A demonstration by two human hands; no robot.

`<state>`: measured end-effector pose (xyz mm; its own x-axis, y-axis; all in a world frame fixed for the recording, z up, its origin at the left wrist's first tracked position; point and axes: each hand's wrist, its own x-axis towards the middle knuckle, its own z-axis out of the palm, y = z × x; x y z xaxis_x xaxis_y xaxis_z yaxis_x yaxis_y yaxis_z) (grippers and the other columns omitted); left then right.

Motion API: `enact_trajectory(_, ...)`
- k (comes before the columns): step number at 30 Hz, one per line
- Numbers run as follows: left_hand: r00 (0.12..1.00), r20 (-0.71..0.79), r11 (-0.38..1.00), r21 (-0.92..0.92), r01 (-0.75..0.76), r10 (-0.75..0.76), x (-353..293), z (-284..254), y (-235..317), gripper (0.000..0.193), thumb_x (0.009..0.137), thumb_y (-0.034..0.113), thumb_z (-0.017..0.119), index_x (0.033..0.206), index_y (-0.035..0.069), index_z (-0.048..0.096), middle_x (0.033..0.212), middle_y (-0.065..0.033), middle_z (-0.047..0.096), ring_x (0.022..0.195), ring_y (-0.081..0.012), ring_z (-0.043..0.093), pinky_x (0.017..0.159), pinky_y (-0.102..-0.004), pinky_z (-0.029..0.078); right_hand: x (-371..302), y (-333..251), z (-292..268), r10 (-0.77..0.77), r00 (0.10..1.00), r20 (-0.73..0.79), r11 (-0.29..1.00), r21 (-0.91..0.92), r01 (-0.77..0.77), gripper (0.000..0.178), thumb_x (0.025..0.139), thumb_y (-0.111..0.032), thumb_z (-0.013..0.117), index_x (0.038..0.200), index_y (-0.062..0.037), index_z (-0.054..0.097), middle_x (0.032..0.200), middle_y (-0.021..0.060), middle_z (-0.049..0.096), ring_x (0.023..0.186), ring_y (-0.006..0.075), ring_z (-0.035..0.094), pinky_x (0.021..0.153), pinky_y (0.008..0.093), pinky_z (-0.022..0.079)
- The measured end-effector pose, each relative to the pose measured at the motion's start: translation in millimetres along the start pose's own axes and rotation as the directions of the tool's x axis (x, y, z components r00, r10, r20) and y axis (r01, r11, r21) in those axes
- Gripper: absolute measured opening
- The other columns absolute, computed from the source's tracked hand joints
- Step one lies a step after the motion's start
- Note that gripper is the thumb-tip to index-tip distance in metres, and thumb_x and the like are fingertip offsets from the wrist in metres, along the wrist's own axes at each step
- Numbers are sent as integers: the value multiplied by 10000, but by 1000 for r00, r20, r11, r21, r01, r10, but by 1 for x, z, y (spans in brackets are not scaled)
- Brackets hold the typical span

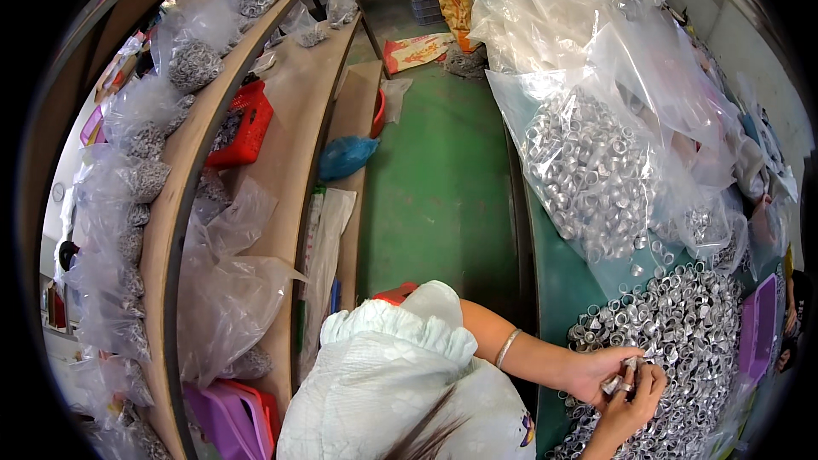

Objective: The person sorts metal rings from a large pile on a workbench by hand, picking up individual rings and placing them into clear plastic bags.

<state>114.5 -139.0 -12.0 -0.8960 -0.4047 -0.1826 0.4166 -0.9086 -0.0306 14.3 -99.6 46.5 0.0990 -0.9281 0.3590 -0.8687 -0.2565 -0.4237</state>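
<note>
My left hand (594, 375), with a bangle (509, 347) on its wrist, is cupped over the near side of a pile of silver-coloured metal rings (686, 324). A few rings (613, 384) lie in its curled fingers. Right beside it, my right hand (632, 409) is bent inward, its fingers closed on a ring (629, 364) between the two hands. The hands nearly touch, and they partly hide what each holds. Beyond the pile, a clear plastic bag (588, 175) full of similar rings lies on the green table (558, 290).
A purple tray (757, 328) stands right of the pile. More clear bags (554, 0) are heaped behind. To the left, wooden shelves (294, 119) hold bagged metal parts, a red basket (244, 125) and a blue bag (348, 157). An orange sack (452, 0) stands at the aisle's far end.
</note>
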Motion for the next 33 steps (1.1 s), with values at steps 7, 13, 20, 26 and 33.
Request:
enact_trajectory(7, 987, 40, 955, -262, -138, 153, 11, -3, -30, 227, 872, 363, 570, 849, 138, 593, 784, 23, 562, 703, -96, 519, 656, -254, 444, -19, -6, 5, -31, 994, -101, 980, -198, 10, 348, 744, 27, 423, 1079, 57, 512, 1142, 189, 524, 1076, 366, 474, 915, 457, 344)
enact_trajectory(13, 938, -104, 917, -202, -345, 330, -6, 9, -40, 164, 876, 305, 588, 924, 150, 606, 874, 31, 556, 837, -90, 514, 769, -271, 451, -19, -24, 0, 51, 999, 6, 968, -246, -48, 362, 766, -147, 461, 1094, -3, 515, 1181, 142, 508, 1147, 323, 426, 992, 468, 229)
enact_trajectory(20, 826, -40, 803, 262, -535, 563, -12, 9, -44, 410, 912, 231, 554, 1279, 78, 450, 997, 5, 572, 880, -65, 546, 770, -217, 459, -23, -22, 5, 184, 978, -98, 975, -110, -195, 380, 767, -66, 524, 1128, 37, 469, 1197, 170, 465, 1122, 331, 426, 977, 464, 247)
enact_trajectory(26, 798, -152, 791, 332, -514, 583, -9, 9, -54, 316, 886, 101, 566, 1187, 46, 485, 1022, -40, 575, 909, -109, 570, 695, -240, 488, -32, -9, -2, 383, 922, 55, 810, 460, -364, 450, 719, 49, 548, 1153, 24, 432, 1240, 183, 413, 1112, 314, 436, 914, 377, 363)
enact_trajectory(33, 773, -116, 722, 464, -513, 624, -10, 25, 29, 257, 836, 76, 613, 1085, 53, 552, 1000, -49, 602, 868, -96, 579, 649, -203, 470, -31, 9, -19, 366, 927, -88, 860, 414, -300, 420, 764, 9, 578, 1176, -36, 509, 1248, 108, 479, 1137, 218, 480, 897, 316, 395)
